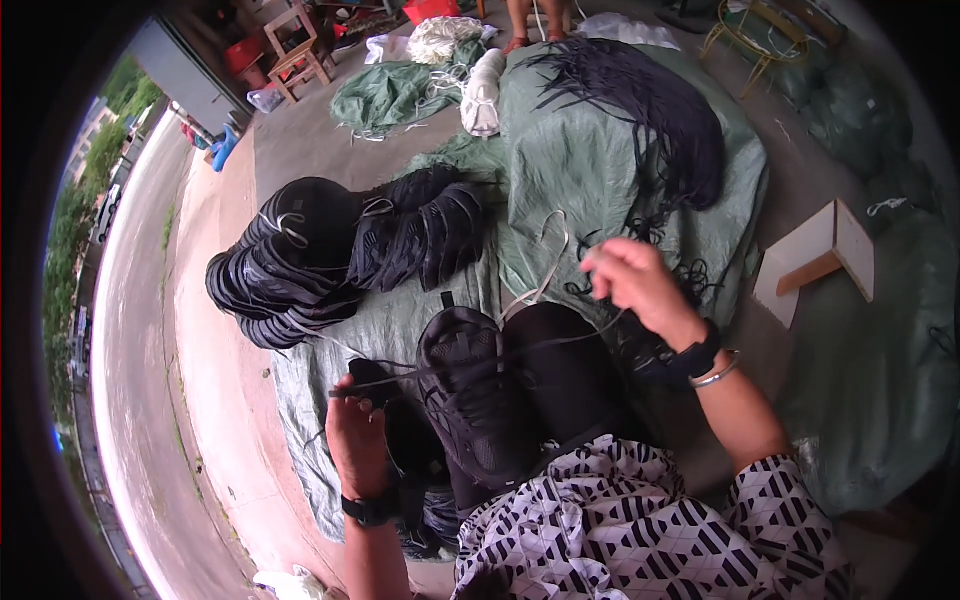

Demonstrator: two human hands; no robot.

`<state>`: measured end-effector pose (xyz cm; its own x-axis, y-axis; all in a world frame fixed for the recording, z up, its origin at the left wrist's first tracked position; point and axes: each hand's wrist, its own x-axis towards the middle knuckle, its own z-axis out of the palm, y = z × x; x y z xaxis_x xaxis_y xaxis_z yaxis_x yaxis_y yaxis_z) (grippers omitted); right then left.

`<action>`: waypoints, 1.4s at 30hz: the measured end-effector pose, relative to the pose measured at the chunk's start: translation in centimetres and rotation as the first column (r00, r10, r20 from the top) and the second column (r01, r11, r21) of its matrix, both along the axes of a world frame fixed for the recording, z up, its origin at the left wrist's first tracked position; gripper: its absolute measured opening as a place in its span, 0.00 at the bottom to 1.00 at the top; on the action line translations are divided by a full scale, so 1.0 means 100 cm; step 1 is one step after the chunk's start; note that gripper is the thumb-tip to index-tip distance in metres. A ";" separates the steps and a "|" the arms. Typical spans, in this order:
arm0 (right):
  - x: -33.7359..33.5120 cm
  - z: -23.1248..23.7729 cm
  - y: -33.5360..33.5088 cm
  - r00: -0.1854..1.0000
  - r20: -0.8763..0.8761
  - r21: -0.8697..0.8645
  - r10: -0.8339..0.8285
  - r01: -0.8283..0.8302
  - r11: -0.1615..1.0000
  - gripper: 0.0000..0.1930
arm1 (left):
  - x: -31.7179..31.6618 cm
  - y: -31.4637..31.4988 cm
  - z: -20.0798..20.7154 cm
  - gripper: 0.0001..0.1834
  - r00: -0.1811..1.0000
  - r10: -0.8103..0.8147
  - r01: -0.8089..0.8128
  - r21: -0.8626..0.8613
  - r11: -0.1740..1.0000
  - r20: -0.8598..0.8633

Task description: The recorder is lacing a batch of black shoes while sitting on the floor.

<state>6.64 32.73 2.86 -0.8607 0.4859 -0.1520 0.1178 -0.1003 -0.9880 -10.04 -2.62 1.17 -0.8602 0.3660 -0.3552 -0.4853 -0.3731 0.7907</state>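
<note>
A black shoe upper (pixel 487 430) with a mesh front rests on my lap, its laces criss-crossed. One dark shoelace (pixel 520 352) stretches over it from hand to hand. At the left, my left hand (pixel 356 435) pinches one end of that lace between thumb and fingers. Higher up on the right, my right hand (pixel 640 285) is raised with its fingers closed; the lace runs up to the underside of this hand, where the exact grip is hidden. A thin pale cord (pixel 552 255) lies between my knees and the green sheet.
Bundles of nested black uppers (pixel 290 270) tied with cord lie ahead on the left. A heap of dark laces (pixel 660 110) covers the green sheet (pixel 560 150). White cord bundles (pixel 482 95), a wooden chair (pixel 298 50) and a white board piece (pixel 810 255) stand farther out. Someone's feet (pixel 530 42) show beyond.
</note>
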 end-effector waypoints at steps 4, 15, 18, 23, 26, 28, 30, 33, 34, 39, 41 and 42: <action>-0.011 -0.007 -0.066 0.906 0.053 0.190 0.421 -0.423 0.886 0.10 | -0.007 -0.013 -0.007 0.11 1.000 0.029 -0.029 0.152 0.988 0.002; 0.001 -0.019 -0.069 0.848 0.011 -0.357 0.530 -0.492 0.794 0.10 | 0.029 0.034 0.006 0.14 0.934 -0.179 0.023 -0.448 0.894 -0.309; 0.007 -0.024 -0.049 0.916 -0.154 -0.561 0.369 -0.389 0.731 0.11 | 0.032 0.035 0.006 0.12 0.864 -0.398 0.152 -0.593 0.791 -0.309; 0.008 -0.030 -0.060 0.921 -0.037 -0.442 0.387 -0.363 0.820 0.13 | 0.033 0.050 0.007 0.07 0.845 -0.439 0.237 -0.522 0.819 -0.305; 0.008 -0.037 -0.061 0.935 -0.067 -0.456 0.348 -0.339 0.823 0.13 | 0.037 0.054 0.007 0.08 0.837 -0.393 0.211 -0.440 0.873 -0.379; 0.009 -0.037 -0.061 0.946 -0.064 -0.443 0.318 -0.313 0.840 0.13 | 0.040 0.056 0.014 0.08 0.820 -0.420 0.228 -0.450 0.863 -0.389; 0.008 -0.032 -0.066 0.967 -0.030 -0.402 0.251 -0.242 0.883 0.13 | 0.042 0.053 0.019 0.08 0.807 -0.438 0.239 -0.460 0.855 -0.395; 0.008 -0.025 -0.069 0.994 -0.003 -0.246 0.106 -0.103 0.964 0.13 | 0.046 0.032 0.019 0.09 0.880 -0.344 0.187 -0.426 0.885 -0.327; 0.008 -0.025 -0.069 0.999 -0.016 -0.133 0.029 -0.031 0.991 0.12 | 0.047 0.024 0.016 0.09 0.922 -0.261 0.142 -0.381 0.914 -0.284; 0.008 -0.007 -0.084 0.985 -0.065 0.076 0.162 -0.157 0.985 0.07 | 0.052 0.020 0.017 0.08 0.984 0.036 -0.095 -0.350 0.932 -0.172; 0.007 -0.015 -0.093 0.906 -0.091 0.509 0.413 -0.314 0.801 0.06 | 0.033 0.004 0.011 0.15 0.983 -0.082 0.063 -0.117 0.991 -0.164; 0.008 -0.019 -0.101 0.878 -0.120 0.615 0.463 -0.301 0.729 0.05 | 0.026 0.001 0.014 0.14 0.986 -0.047 0.035 -0.076 0.997 -0.159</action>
<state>7.40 22.60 0.96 -0.9583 0.0319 0.2839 -0.2347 0.4790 -0.8459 -7.41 -2.51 2.55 -0.8930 0.3803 -0.2408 -0.3637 -0.2946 0.8837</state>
